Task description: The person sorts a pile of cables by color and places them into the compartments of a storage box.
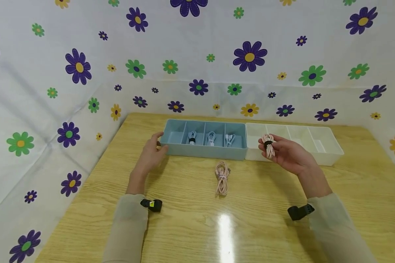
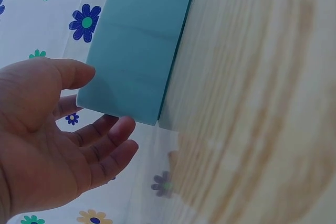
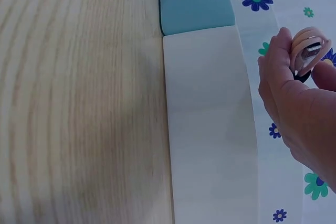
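My right hand (image 1: pixel 293 155) pinches a coiled pink cable (image 1: pixel 268 145) with a black strap round it, held over the white divided box (image 1: pixel 329 159). In the right wrist view a metal plug shows at the end of the bundled cable (image 3: pixel 310 51). My left hand (image 1: pixel 149 155) is at the left end of the blue divided box (image 1: pixel 204 151), its thumb by the front corner and its fingers loosely bent beside the end wall. Several compartments of the blue box hold a coiled light cable (image 1: pixel 211 138). Another coiled pink cable (image 1: pixel 222 179) lies on the table in front.
Both boxes stand end to end along the back of the wooden table (image 1: pixel 191 219). Behind and to the left hangs a white cloth (image 1: pixel 197 36) with printed flowers. Black cameras are strapped to both sleeves (image 1: pixel 128 223).
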`<control>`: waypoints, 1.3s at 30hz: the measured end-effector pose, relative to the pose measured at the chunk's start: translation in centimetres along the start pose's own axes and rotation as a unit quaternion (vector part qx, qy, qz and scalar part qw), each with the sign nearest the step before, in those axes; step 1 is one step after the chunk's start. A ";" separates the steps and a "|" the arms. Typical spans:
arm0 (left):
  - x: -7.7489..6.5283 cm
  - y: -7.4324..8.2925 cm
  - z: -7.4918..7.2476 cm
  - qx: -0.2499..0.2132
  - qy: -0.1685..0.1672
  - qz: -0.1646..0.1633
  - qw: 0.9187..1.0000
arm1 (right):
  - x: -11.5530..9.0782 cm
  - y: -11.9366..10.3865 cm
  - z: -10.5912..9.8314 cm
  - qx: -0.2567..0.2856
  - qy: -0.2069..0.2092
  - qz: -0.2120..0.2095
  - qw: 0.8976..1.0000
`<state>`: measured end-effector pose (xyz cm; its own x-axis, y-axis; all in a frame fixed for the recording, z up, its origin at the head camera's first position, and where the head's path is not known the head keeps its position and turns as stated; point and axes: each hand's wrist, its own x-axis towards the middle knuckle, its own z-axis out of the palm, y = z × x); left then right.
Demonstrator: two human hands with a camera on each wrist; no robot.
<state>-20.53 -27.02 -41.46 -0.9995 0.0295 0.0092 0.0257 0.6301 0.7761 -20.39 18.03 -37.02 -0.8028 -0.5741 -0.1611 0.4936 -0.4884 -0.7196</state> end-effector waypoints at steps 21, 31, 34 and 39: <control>0.4 0.1 0.4 -0.005 0.000 0.011 1.000 | 2.0 -1.9 0.0 -0.001 0.074 0.010 0.997; 0.4 0.0 0.3 -0.004 0.005 0.007 1.000 | 3.5 -2.8 0.0 -0.015 0.122 0.019 0.992; 0.2 -0.1 0.2 -0.007 0.009 0.009 1.000 | 3.8 -2.8 0.2 -0.016 0.119 0.016 0.993; 0.0 -0.3 0.2 -0.011 0.012 0.008 1.000 | 4.3 -2.9 0.4 -0.005 0.114 0.016 0.993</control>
<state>-20.52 -27.05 -41.77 -0.9991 0.0207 0.0373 0.0422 0.6132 0.7888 -25.19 16.69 -35.31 -0.8421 -0.4246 -0.3325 0.5180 -0.4650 -0.7180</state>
